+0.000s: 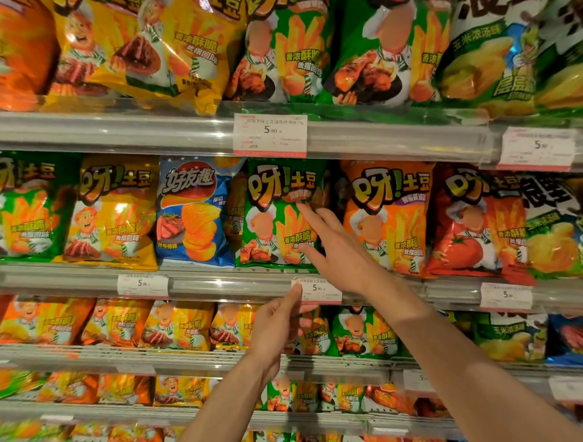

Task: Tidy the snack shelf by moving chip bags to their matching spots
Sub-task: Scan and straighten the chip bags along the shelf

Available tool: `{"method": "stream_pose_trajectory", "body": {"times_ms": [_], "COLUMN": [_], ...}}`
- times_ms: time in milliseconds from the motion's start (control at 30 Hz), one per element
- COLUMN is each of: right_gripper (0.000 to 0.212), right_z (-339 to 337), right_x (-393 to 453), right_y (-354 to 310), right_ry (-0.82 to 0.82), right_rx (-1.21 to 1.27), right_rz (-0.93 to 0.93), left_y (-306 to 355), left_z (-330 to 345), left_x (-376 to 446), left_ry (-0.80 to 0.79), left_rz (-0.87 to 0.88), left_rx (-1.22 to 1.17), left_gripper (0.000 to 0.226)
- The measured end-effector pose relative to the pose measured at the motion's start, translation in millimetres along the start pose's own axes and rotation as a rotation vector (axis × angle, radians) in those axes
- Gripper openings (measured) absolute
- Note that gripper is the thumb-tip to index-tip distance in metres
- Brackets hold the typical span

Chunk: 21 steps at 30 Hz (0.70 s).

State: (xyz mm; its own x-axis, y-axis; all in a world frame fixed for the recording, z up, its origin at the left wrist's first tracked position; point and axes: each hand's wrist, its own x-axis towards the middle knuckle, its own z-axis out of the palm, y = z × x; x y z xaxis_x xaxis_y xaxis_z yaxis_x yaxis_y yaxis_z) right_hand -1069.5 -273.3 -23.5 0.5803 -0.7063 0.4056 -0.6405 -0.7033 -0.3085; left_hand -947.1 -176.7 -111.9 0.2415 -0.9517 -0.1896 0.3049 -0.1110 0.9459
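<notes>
A green chip bag (270, 216) stands upright in the middle of the second shelf, between a blue chip bag (194, 214) and an orange chip bag (386, 217). My right hand (335, 245) reaches up to the green bag's right edge, fingers spread and touching its front; a closed grip is not visible. My left hand (280, 323) is raised below it, in front of the third shelf, fingers loosely curled and empty, its thumb tip at the price tag (317, 289).
Rows of chip bags fill several shelves: yellow bag (115, 211) and green bag (23, 205) at left, red bag (475, 224) at right. Clear shelf rails (83, 281) with price labels run along each shelf front.
</notes>
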Motion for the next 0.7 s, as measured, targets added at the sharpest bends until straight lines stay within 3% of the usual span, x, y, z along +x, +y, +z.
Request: {"method": "stream_pose_trajectory", "body": {"times_ms": [367,600,700], "right_gripper": [0.069,0.045,0.054], "right_z": [-5.2,-32.3,-33.2], "right_x": [-7.1,-46.0,-67.4], "right_y": [2.0,27.7,47.2], "right_ry": [0.045,0.461,0.497], "right_rx": [0.006,-0.259,-0.232], "right_rz": [-0.019,0.022,0.192], "left_y": [-1.2,-11.6,-18.0], "left_z": [1.2,15.4,25.6], "left_x": [-0.5,-1.9,-1.5], "left_ry": [0.002,0.064,0.039], "left_rz": [0.012,0.024,0.011], "left_rx": [0.003,-0.095,-0.061], "left_gripper": [0.041,0.037,0.038]}}
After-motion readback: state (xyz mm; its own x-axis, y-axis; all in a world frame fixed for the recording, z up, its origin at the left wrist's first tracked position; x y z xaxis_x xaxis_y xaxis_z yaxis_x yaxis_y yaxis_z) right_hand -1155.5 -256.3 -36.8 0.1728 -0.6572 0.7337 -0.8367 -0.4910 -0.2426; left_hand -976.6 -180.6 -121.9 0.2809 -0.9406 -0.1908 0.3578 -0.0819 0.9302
